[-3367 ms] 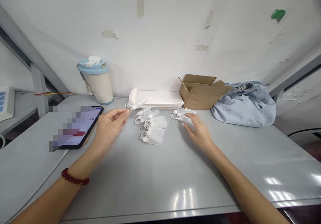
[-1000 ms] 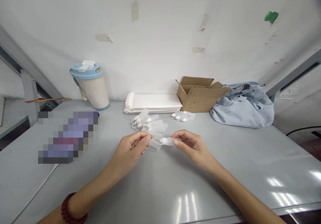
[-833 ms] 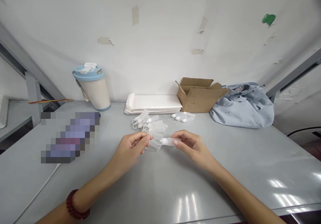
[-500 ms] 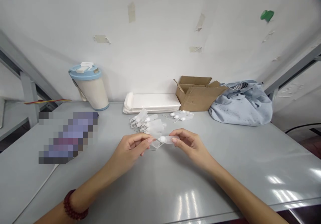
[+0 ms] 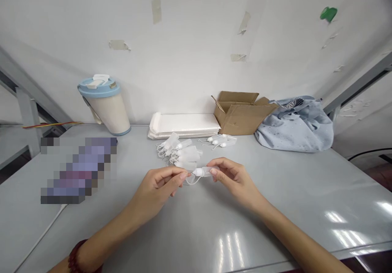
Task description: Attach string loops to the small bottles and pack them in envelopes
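My right hand [image 5: 231, 179] pinches the body of a small translucent dropper bottle [image 5: 202, 172] between thumb and fingers. The bottle lies sideways with its white pointed tip toward the left. My left hand [image 5: 167, 183] is closed at that tip, thumb against fingertips. A thin white strap [image 5: 196, 182] loops from the bottle's collar to the left fingertips; its end is hidden there. Just behind my hands is a pile of similar bottles [image 5: 186, 154] with loose white straps.
A smaller group of bottles [image 5: 228, 142] lies farther right. Along the wall stand white padded envelopes [image 5: 186, 123], an open cardboard box [image 5: 240, 120] and a grey-blue cloth bag [image 5: 295, 128]. At left are a tumbler [image 5: 107, 112] and a pixelated phone-like object [image 5: 82, 169] with a cable.
The view has shifted slightly. Both hands keep their grip on the bottle, and the strap now bows lower between them.
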Motion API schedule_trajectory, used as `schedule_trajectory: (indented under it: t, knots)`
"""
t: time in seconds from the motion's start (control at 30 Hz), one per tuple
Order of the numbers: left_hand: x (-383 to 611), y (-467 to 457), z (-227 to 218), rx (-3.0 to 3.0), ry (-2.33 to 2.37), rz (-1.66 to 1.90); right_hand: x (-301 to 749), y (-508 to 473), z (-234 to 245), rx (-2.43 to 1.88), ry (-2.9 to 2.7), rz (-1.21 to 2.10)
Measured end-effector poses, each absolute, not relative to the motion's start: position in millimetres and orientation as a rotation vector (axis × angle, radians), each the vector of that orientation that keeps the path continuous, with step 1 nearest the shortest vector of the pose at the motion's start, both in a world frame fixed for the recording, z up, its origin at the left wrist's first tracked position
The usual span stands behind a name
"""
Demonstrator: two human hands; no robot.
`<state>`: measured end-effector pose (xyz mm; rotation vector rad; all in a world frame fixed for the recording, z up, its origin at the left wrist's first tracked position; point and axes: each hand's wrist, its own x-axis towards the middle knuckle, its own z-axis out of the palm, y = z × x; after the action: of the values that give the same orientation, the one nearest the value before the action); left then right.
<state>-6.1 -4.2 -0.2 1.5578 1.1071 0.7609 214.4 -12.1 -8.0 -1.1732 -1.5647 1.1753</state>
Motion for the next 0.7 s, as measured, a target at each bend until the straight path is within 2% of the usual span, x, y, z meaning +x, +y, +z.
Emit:
schedule_trajectory:
  t: [0.47, 0.7]
  knots:
    - [-5.1, -11.0, -2.6, 1.916, 1.14, 0.74, 211.0, -14.8, -8.6, -1.193, -1.677, 1.051]
    - [-3.1, -10.1, -5.4, 1.951, 1.154, 0.736, 212.4, -16.1, -13.8, -1.172, -1.693, 1.11]
